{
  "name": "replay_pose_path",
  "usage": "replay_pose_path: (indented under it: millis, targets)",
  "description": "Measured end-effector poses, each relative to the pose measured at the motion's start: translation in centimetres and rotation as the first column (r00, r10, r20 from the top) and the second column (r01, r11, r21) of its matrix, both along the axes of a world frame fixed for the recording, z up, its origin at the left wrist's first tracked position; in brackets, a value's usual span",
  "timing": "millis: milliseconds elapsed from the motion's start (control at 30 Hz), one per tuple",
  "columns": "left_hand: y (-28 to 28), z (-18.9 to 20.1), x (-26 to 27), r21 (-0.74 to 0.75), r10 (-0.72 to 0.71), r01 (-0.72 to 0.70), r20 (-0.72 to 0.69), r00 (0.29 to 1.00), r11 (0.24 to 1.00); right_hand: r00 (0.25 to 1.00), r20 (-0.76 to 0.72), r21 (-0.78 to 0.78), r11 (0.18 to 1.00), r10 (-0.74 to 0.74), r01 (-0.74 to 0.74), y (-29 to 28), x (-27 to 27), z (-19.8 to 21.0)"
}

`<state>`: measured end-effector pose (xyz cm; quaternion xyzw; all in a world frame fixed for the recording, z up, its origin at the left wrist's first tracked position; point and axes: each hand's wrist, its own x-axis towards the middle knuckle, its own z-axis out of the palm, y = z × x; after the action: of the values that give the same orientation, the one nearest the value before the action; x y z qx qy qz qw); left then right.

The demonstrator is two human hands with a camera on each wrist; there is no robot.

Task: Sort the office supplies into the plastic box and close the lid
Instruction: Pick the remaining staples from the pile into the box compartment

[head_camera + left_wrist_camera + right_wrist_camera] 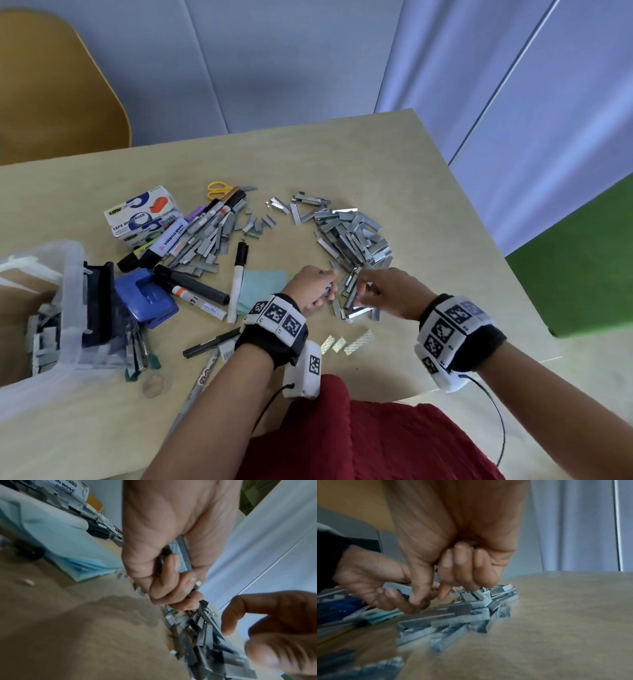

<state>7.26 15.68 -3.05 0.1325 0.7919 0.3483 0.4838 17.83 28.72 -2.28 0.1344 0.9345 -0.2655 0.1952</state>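
Note:
A heap of grey staple strips (356, 236) lies on the beige table, right of centre. My left hand (315, 287) is at the heap's near end and grips a bundle of staple strips (184, 555) in its curled fingers. My right hand (376, 291) is just to its right, over the same strips (462, 615). Its thumb and forefinger reach down, apart. The other fingers (462, 563) are curled tight to the palm, and a bit of grey metal shows under them. The clear plastic box (73, 274) stands open at the far left, with staples and dark items inside.
Left of the hands lie markers (191, 284), a blue hole punch (147, 298), tape dispenser boxes (144, 216), yellow scissors (219, 187), pale blue notes (263, 281) and a second heap of staples (205, 246). Foil strips (356, 342) lie near the front edge. A yellow chair stands behind.

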Motion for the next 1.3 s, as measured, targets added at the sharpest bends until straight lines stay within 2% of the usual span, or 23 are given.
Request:
replay_pose_path:
  millis: [167,233,300,333,400,467,500,533,567,600,633,667,700,767,933,1033,1067,1100,1133,1167,1200,1233,1300]
  targets:
    - [-0.2,-0.2,-0.1,0.038,0.089,-0.092,0.066,0.994,0.995,0.983,0.055,0.172,0.968,0.173,-0.180,-1.0,0.6,-0.4]
    - [-0.4,-0.4,-0.1,0.055,0.110,-0.114,0.075,0.991,0.992,0.967,0.041,0.278,0.927,0.252,-0.253,-1.4,0.6,-0.8]
    - [-0.7,-0.5,-0.1,0.082,0.143,-0.150,0.089,0.986,0.985,0.964,-0.017,0.313,0.917,0.266,-0.248,-1.5,0.5,-1.1]
    - [-0.9,-0.6,-0.2,0.103,0.162,-0.172,0.103,0.981,0.980,0.972,-0.034,0.279,0.936,0.234,-0.215,-1.5,0.4,-1.1]
    - [-1.3,-0.6,-0.3,0.147,0.203,-0.224,0.146,0.968,0.963,0.996,-0.070,0.060,0.997,0.049,-0.045,-1.2,-0.1,-1.0]
    - [-1.8,-0.7,-0.5,0.160,0.234,-0.263,0.179,0.956,0.951,0.969,-0.142,-0.216,0.962,-0.201,0.168,-0.8,-0.6,-0.8]
    - [-1.9,-0.8,-0.6,0.154,0.244,-0.274,0.189,0.951,0.949,0.931,-0.153,-0.362,0.896,-0.331,0.259,-0.5,-0.8,-0.6]
    - [-2.1,-0.8,-0.6,0.145,0.253,-0.283,0.195,0.948,0.948,0.880,-0.124,-0.534,0.778,-0.459,0.331,-0.4,-0.8,-0.4]
    - [-2.2,-0.8,-0.6,0.135,0.259,-0.289,0.204,0.944,0.948,0.822,-0.051,-0.704,0.604,-0.568,0.374,-0.2,-0.8,-0.2]
    - [-2.3,-0.8,-0.6,0.130,0.266,-0.299,0.221,0.938,0.945,0.774,0.051,-0.841,0.391,-0.632,0.375,-0.1,-0.8,0.0]
    - [-2.4,-0.7,-0.5,0.132,0.272,-0.312,0.253,0.929,0.941,0.744,0.157,-0.920,0.178,-0.650,0.349,0.0,-0.8,0.0]
    - [-2.6,-0.6,-0.5,0.140,0.277,-0.327,0.291,0.916,0.935,0.731,0.248,-0.947,-0.001,-0.636,0.320,0.2,-0.8,0.0]
    - [-2.7,-0.6,-0.5,0.150,0.280,-0.341,0.325,0.904,0.928,0.721,0.320,-0.944,-0.139,-0.615,0.301,0.3,-0.9,-0.1]
    - [-2.9,-0.5,-0.4,0.165,0.285,-0.360,0.357,0.890,0.918,0.692,0.412,-0.911,-0.289,-0.592,0.296,0.4,-1.1,-0.5]
    - [-2.7,-0.5,-0.3,0.160,0.305,-0.380,0.360,0.882,0.911,0.647,0.537,-0.831,-0.471,-0.541,0.296,0.1,-1.2,-1.0]
    - [-2.3,-0.4,-0.1,0.159,0.269,-0.322,0.283,0.921,0.933,0.604,0.552,-0.831,-0.443,-0.575,0.337,-0.2,-1.2,-0.8]
    - [-2.1,-0.3,-0.1,0.160,0.242,-0.284,0.241,0.940,0.945,0.593,0.539,-0.842,-0.404,-0.598,0.358,-0.1,-1.3,-0.8]
    - [-1.8,-0.3,-0.1,0.149,0.204,-0.231,0.176,0.963,0.961,0.576,0.508,-0.859,-0.326,-0.640,0.396,0.0,-1.3,-0.8]
    - [-1.5,-0.3,-0.1,0.125,0.145,-0.153,0.071,0.987,0.980,0.562,0.450,-0.870,-0.200,-0.694,0.451,0.1,-1.2,-0.8]
    - [-1.1,-0.3,-0.1,0.080,0.059,-0.053,-0.069,0.996,0.995,0.558,0.356,-0.859,-0.027,-0.749,0.511,0.3,-1.0,-0.8]
    - [-0.8,-0.2,-0.1,0.017,-0.049,0.054,-0.213,0.976,0.998,0.579,0.239,-0.815,0.163,-0.780,0.556,0.3,-0.7,-0.8]
    - [-0.5,-0.1,0.0,-0.062,-0.167,0.155,-0.338,0.926,0.986,0.626,0.116,-0.740,0.354,-0.771,0.573,0.3,-0.5,-0.7]
    - [0.0,0.1,0.1,-0.222,-0.380,0.309,-0.482,0.789,0.925,0.758,-0.100,-0.491,0.695,-0.644,0.526,0.3,0.1,-0.5]
